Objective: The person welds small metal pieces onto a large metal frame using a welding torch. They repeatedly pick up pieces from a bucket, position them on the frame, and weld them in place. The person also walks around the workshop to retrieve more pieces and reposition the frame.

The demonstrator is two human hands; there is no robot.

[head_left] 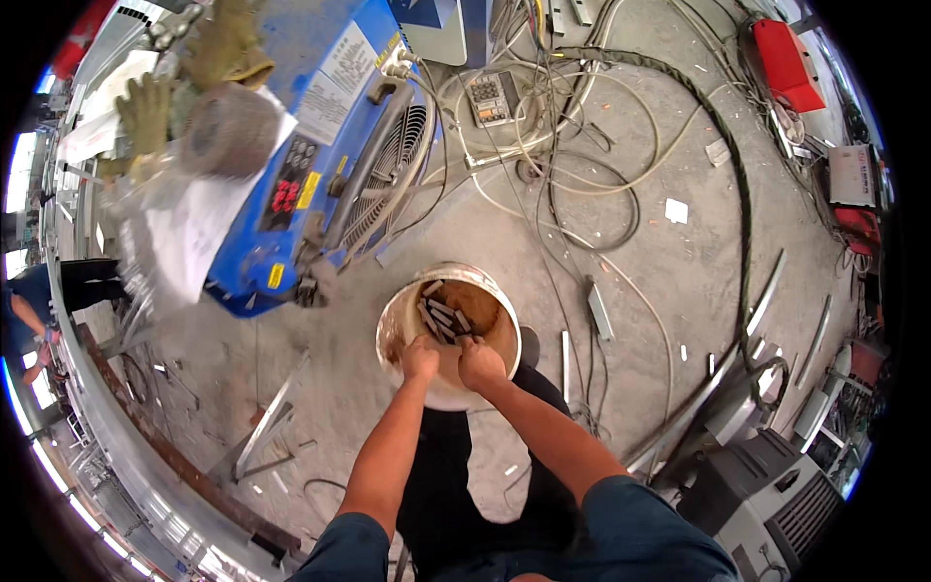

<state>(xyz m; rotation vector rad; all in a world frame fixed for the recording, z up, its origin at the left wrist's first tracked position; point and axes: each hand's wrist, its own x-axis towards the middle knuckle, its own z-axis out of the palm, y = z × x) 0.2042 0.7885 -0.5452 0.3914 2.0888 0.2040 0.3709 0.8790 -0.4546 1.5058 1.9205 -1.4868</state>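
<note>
A dirty white bucket stands on the floor in front of me, brown and stained inside. Several short grey metal pieces lie in a heap inside it. Over its near side reach both my bare hands, side by side. My left hand is closed, its fingertips close to the heap's left edge. My right hand is also closed, its fingers curled down beside the nearest pieces. What either hand grips is hidden beneath the fingers.
Beyond the bucket to the left stands a blue machine with a grille, bearing gloves and a brown roll. Cables and hoses coil across the floor. Metal bars and a grey machine lie right; another person is far left.
</note>
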